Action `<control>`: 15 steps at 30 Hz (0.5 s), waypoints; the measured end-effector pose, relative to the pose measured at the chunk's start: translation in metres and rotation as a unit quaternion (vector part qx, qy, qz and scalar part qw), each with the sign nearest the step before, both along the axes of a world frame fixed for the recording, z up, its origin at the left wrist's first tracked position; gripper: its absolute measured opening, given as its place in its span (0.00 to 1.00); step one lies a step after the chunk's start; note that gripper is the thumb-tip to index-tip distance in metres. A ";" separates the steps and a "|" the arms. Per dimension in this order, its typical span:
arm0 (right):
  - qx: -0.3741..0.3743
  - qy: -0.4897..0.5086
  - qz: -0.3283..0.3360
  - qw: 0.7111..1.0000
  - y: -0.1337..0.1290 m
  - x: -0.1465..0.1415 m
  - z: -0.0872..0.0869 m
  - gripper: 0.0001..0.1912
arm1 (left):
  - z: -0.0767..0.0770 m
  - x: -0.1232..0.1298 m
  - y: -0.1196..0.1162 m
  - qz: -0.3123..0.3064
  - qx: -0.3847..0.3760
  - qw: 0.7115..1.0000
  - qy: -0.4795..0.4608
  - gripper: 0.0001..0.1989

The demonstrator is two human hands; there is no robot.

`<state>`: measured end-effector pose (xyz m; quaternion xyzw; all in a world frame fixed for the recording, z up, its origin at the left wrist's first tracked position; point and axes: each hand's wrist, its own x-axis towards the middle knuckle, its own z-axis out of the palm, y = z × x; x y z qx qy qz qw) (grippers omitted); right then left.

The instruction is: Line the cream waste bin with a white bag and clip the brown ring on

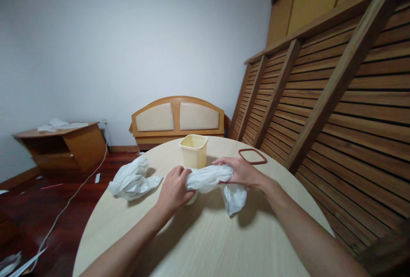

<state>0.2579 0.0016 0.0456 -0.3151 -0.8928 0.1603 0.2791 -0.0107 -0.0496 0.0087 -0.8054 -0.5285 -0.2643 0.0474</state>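
A white plastic bag, bunched into a roll, stretches between my two hands above the round table. My left hand is closed around its left end. At the other end my right hand grips the bag, and a loose flap hangs down below the fingers. Just behind the roll stands a pale yellow square bin, upright with its top open; its inside bottom is hidden. A brown rounded-square ring lies flat to the right of it. Left of my left hand rests another crumpled white plastic bag.
The round wooden table fills the foreground. A slatted wooden frame leans along the right side. Behind the table is a padded headboard. At left stands a low cabinet, with a cable trailing over the dark floor.
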 end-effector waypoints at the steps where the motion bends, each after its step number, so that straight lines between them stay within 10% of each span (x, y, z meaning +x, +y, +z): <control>1: 0.009 -0.038 -0.008 0.999 -0.002 0.002 -0.004 0.31 | 0.000 0.001 -0.001 -0.004 -0.004 1.000 0.022 0.21; 6: 0.022 -0.160 -0.033 0.986 -0.009 0.012 -0.018 0.38 | 0.000 0.001 -0.003 -0.066 -0.011 0.998 -0.008 0.25; 15: 0.043 -0.118 -0.040 0.991 -0.015 0.008 -0.019 0.38 | -0.026 -0.024 0.036 0.044 -0.109 0.964 -0.238 0.25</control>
